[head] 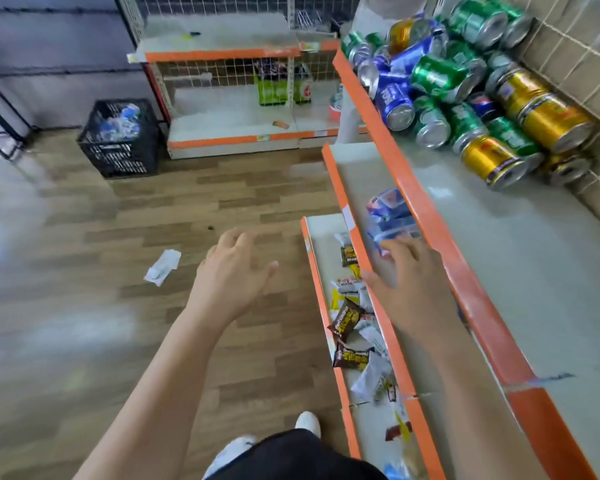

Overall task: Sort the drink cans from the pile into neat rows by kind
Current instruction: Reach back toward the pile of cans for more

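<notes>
Over the wooden floor (84, 306) my left hand (231, 275) hangs palm down, fingers (234, 239) spread loose and holding nothing. My right hand (413, 285) reaches past the orange edge of the middle shelf (354, 188), fingers open, their tips at a blurred blue packet (390, 216); whether they touch it I cannot tell. Both forearms stretch forward. Far along the top shelf (499, 258), against the tiled wall (575, 64), lies the pile of cans (465, 84), green, blue and gold, tumbled on their sides. Snack wrappers (354, 327) litter the lowest shelf.

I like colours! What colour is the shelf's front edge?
Orange, seen in the head view: shelf edge.
</notes>
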`<state>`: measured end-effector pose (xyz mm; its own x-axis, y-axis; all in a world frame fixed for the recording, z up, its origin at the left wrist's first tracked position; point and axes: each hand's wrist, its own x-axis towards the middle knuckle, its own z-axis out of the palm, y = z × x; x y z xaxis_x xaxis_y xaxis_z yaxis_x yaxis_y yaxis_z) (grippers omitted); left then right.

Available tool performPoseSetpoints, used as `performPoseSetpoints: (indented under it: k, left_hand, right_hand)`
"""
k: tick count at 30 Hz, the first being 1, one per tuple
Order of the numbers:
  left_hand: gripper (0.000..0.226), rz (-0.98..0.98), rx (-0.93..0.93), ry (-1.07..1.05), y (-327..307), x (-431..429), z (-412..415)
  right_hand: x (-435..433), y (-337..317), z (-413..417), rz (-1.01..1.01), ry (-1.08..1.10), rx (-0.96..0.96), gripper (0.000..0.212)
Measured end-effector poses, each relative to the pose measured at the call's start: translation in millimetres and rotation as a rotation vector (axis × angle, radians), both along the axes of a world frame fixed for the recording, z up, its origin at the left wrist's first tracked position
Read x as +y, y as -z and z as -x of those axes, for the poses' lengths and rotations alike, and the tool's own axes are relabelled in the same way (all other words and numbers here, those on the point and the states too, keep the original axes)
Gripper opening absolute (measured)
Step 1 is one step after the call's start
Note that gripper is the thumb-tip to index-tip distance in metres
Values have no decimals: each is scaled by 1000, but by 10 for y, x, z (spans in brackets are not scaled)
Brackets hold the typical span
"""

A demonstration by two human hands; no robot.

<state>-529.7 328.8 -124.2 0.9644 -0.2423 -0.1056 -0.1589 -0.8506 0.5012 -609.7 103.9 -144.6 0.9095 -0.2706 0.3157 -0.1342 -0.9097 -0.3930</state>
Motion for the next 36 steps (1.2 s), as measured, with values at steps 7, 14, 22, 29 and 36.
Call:
performPoseSetpoints:
  k: [7,14,22,29,36]
  left_hand:
    - [61,-27,21,-40,51,-115,-812]
    - [59,2,37,106,105,-344,-1990]
    - [59,3,-17,322,-45,-752,-3421]
    - [58,106,-71,540,-227,-1466,-4121]
    - [57,160,-252,752,-456,-2443,-4621]
  right_hand:
    - [-190,38,-807,-36,21,52,47]
    - [-277,11,-1762,-48,149,47,41]
    - [-393,-284,-2733,-136,357,-4,59]
    - [-850,-402,-3132,-48,575,-19,41]
    - [-1498,-469,-3401,-26,721,-203,41]
